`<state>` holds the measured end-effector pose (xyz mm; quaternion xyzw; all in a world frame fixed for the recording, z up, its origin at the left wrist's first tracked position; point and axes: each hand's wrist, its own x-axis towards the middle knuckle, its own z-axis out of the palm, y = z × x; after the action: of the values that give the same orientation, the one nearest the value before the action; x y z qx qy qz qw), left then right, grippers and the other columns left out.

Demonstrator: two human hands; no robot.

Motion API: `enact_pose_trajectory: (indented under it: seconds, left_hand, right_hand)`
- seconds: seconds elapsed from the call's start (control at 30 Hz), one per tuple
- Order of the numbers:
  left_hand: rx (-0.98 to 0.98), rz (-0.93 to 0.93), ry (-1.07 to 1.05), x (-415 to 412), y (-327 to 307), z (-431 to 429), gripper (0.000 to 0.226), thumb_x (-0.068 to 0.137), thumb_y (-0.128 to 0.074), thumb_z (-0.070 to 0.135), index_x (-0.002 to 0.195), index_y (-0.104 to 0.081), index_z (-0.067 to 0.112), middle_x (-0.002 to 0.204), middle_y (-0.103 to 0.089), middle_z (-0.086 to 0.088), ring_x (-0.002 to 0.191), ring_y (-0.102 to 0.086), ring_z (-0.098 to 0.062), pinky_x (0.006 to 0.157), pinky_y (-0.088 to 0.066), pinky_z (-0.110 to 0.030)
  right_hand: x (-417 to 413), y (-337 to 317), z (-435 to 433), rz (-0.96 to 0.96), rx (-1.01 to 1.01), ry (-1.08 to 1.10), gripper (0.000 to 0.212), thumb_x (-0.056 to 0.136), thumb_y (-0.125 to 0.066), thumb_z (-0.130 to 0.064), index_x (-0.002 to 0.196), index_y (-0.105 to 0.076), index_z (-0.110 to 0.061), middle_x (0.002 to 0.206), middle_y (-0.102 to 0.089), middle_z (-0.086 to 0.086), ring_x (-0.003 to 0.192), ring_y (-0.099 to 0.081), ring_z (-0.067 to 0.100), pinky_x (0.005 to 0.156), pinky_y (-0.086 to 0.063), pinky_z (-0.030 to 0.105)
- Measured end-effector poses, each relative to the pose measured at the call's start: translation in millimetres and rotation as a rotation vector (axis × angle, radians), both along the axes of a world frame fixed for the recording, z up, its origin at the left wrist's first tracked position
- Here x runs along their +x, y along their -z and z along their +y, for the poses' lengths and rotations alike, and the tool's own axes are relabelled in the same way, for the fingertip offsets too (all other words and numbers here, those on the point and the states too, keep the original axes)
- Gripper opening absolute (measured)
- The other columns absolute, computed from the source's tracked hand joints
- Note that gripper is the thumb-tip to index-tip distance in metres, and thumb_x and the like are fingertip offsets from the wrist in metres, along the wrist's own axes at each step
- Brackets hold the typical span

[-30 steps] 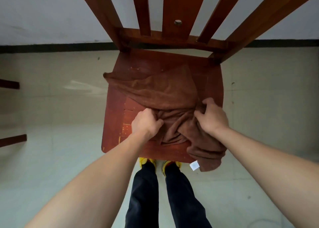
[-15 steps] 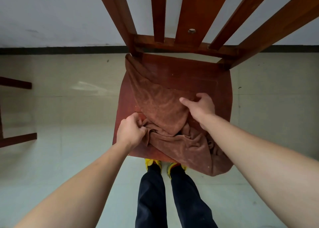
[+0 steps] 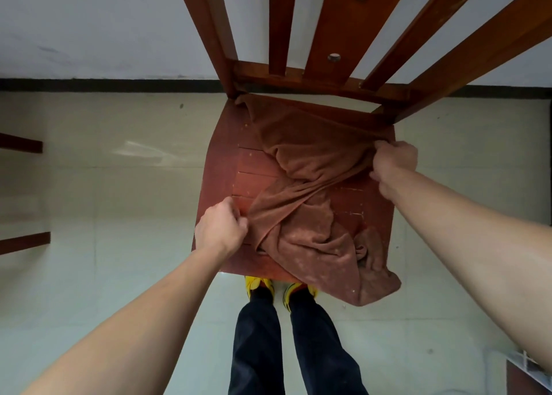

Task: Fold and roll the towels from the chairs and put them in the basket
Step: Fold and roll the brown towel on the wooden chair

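Hanging off the near right corner of the chair seat [image 3: 221, 167]: a bunched lobe of brown towel [image 3: 313, 167], likely dragging the rest floorward if either hold loosens. Left hand [image 3: 219, 232] pinching the near-left edge in a closed grip. Twisting mid-seat, risking a crooked fold unless shaken flat. Right hand [image 3: 392, 163] clenching the far-right edge, pulling taut. Far corner lying against the chair back [image 3: 343, 78], possibly snagging there.
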<state>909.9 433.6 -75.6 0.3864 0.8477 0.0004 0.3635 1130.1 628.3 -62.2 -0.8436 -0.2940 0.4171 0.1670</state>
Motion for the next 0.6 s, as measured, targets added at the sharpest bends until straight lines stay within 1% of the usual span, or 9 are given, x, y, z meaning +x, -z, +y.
enact_pose_trajectory:
  seconds: [0.1, 0.17, 0.23, 0.3, 0.37, 0.4, 0.47, 0.53, 0.6]
  left_hand:
    - [0.146, -0.022, 0.16, 16, -8, 14, 0.031, 0.081, -0.061, 0.047, 0.088, -0.044, 0.021, 0.091, -0.055, 0.001, 0.076, -0.049, -0.023, 0.064, -0.04, -0.034]
    - [0.081, -0.029, 0.318, 27, -9, 20, 0.044, 0.079, -0.064, 0.054, 0.102, -0.043, 0.023, 0.099, -0.049, 0.001, 0.083, -0.048, -0.021, 0.068, -0.044, -0.036]
    - [0.032, -0.009, 0.383, 34, -5, 18, 0.035, 0.082, -0.063, 0.039, 0.108, -0.048, 0.021, 0.102, -0.052, -0.003, 0.091, -0.056, -0.028, 0.072, -0.046, -0.038]
    - [0.061, -0.042, 0.194, 33, -1, 15, 0.018, 0.084, -0.057, 0.026, 0.1, -0.057, 0.017, 0.097, -0.06, -0.007, 0.09, -0.058, -0.033, 0.073, -0.046, -0.038]
    - [0.063, -0.137, -0.228, 23, 6, 9, 0.019, 0.083, -0.055, 0.026, 0.094, -0.064, 0.014, 0.093, -0.067, -0.01, 0.088, -0.06, -0.034, 0.077, -0.051, -0.038]
    - [0.052, -0.225, -0.476, 16, 6, 8, 0.023, 0.082, -0.053, 0.028, 0.091, -0.066, 0.012, 0.092, -0.068, -0.013, 0.087, -0.063, -0.034, 0.077, -0.055, -0.041]
    - [-0.005, -0.426, -0.899, 2, 8, 4, 0.026, 0.085, -0.046, 0.028, 0.087, -0.063, 0.009, 0.088, -0.067, -0.019, 0.078, -0.066, -0.036, 0.06, -0.059, -0.043]
    - [-0.076, -0.544, -1.101, -7, 7, 1, 0.027, 0.095, -0.04, 0.028, 0.09, -0.056, 0.007, 0.08, -0.064, -0.019, 0.067, -0.064, -0.033, 0.045, -0.058, -0.039]
    - [-0.106, -0.573, -1.117, -11, 5, -2, 0.031, 0.098, -0.039, 0.031, 0.1, -0.054, 0.005, 0.079, -0.064, -0.019, 0.063, -0.063, -0.032, 0.045, -0.057, -0.039]
  right_hand:
    - [-9, -11, -8, 0.318, -0.129, 0.139, 0.018, 0.095, -0.055, -0.024, 0.11, -0.057, -0.015, 0.1, -0.066, 0.007, 0.085, -0.068, 0.024, 0.064, -0.059, 0.034]
    - [-19, -19, -13, 0.585, -0.196, 0.154, 0.022, 0.096, -0.052, -0.022, 0.116, -0.054, -0.014, 0.105, -0.068, 0.011, 0.088, -0.07, 0.025, 0.065, -0.057, 0.033]
    - [-31, -32, -13, 0.84, -0.269, 0.079, 0.023, 0.097, -0.047, -0.019, 0.119, -0.055, -0.014, 0.109, -0.07, 0.011, 0.094, -0.07, 0.024, 0.071, -0.055, 0.033]
    - [-44, -42, -8, 0.968, -0.289, -0.092, 0.026, 0.098, -0.04, -0.013, 0.117, -0.058, -0.016, 0.116, -0.07, 0.008, 0.101, -0.069, 0.022, 0.078, -0.055, 0.034]
    - [-54, -43, 0, 0.87, -0.228, -0.231, 0.034, 0.097, -0.034, -0.005, 0.112, -0.062, -0.018, 0.117, -0.069, 0.006, 0.1, -0.07, 0.018, 0.08, -0.056, 0.033]
    - [-55, -40, 0, 0.728, -0.172, -0.272, 0.034, 0.097, -0.035, -0.004, 0.106, -0.064, -0.019, 0.114, -0.07, 0.007, 0.095, -0.071, 0.016, 0.077, -0.056, 0.031]
    - [-52, -22, -2, 0.284, -0.06, -0.346, 0.025, 0.094, -0.046, -0.01, 0.088, -0.067, -0.023, 0.105, -0.072, 0.007, 0.087, -0.07, 0.016, 0.075, -0.058, 0.032]
    - [-48, -6, -17, 0.018, -0.068, -0.479, 0.003, 0.084, -0.065, -0.023, 0.085, -0.068, -0.024, 0.102, -0.071, 0.004, 0.093, -0.067, 0.021, 0.085, -0.056, 0.037]
    - [-51, 8, -42, -0.007, -0.183, -0.638, 0.028, 0.073, -0.077, -0.039, 0.094, -0.069, -0.023, 0.106, -0.069, 0.001, 0.098, -0.064, 0.021, 0.091, -0.052, 0.036]
